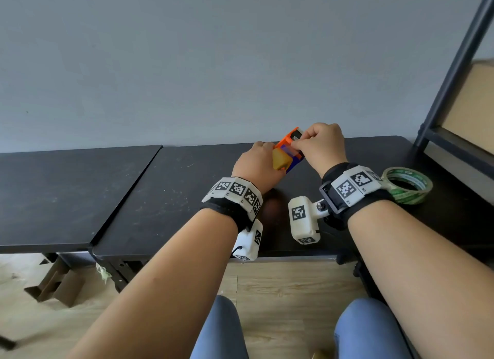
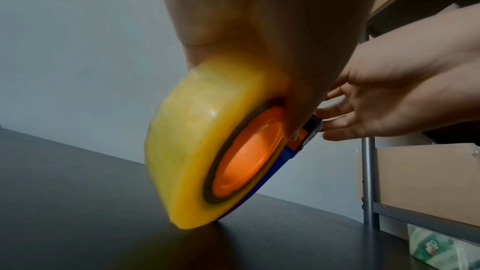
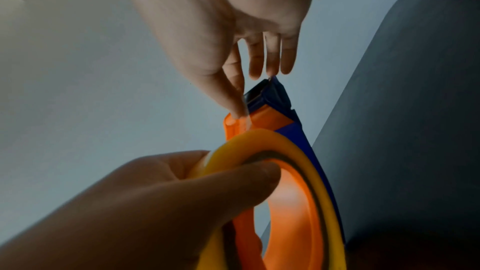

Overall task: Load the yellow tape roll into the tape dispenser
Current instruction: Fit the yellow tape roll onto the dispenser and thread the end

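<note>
Yellow translucent tape roll (image 2: 207, 141) seen already seated on orange hub of blue-and-orange plastic tape dispenser (image 3: 270, 110), its lower edge resting on black table (image 1: 160, 198). Roll gripped by left hand (image 1: 256, 163), fingers curled. Free tape end pinched by right hand (image 1: 320, 144) at cutter end. Judged remaining: threading, securing end.

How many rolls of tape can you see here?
2: the yellow tape roll sits on the tape dispenser between both hands; a green-printed roll lies on the table, far right.
</note>
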Available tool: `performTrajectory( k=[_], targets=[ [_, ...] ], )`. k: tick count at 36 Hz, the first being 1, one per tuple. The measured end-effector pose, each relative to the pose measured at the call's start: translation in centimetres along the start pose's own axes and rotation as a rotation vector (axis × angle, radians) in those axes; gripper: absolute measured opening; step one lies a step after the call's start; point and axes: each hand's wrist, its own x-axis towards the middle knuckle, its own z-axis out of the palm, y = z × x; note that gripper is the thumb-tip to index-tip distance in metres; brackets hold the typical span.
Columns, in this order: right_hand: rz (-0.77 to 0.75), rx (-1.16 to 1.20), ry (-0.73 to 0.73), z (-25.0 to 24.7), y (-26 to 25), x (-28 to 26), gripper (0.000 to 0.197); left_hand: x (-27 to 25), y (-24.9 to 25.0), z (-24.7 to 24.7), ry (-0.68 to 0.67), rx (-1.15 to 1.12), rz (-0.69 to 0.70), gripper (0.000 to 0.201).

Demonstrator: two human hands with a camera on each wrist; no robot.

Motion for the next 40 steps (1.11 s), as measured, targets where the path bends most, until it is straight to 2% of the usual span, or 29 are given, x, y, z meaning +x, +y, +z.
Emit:
performTrajectory(
  k=[4, 9, 14, 19, 33, 37, 40],
  targets=[
    [0.026, 0.02, -0.028, -0.1, -0.1, 0.1, 0.009, -0.1, 0.1, 0.1, 0.009, -0.006, 0.002, 0.044],
    [0.035, 0.004, -0.032, -0.6, -0.2, 0.3, 0.021, -0.2, 0.0, 0.1, 0.014, -0.015, 0.005, 0.048],
    [-0.031, -0.019, -0.033, -0.9, -0.2, 0.3, 0.014, -0.2, 0.0, 0.0, 0.032, 0.001, -0.024, 0.048],
    [-0.08, -0.04, 0.008, -0.5, 0.1, 0.2, 0.02, -0.1, 0.1, -0.3, 0.035, 0.026, -0.031, 0.047],
    [-0.063, 0.107, 0.022, 0.2, 0.1, 0.9, 0.016, 0.1, -0.9, -1.4, 0.004, 0.041, -0.074, 0.051],
    [-0.036, 0.142, 0.045, 0.2, 0.0, 0.8, 0.018, 0.0, -0.9, -1.5, 0.009, 0.036, -0.095, 0.049],
    [-0.007, 0.204, 0.034, 0.2, -0.4, 0.7, 0.027, 0.1, -1.3, -1.5, -0.001, 0.021, -0.104, 0.048]
  ],
)
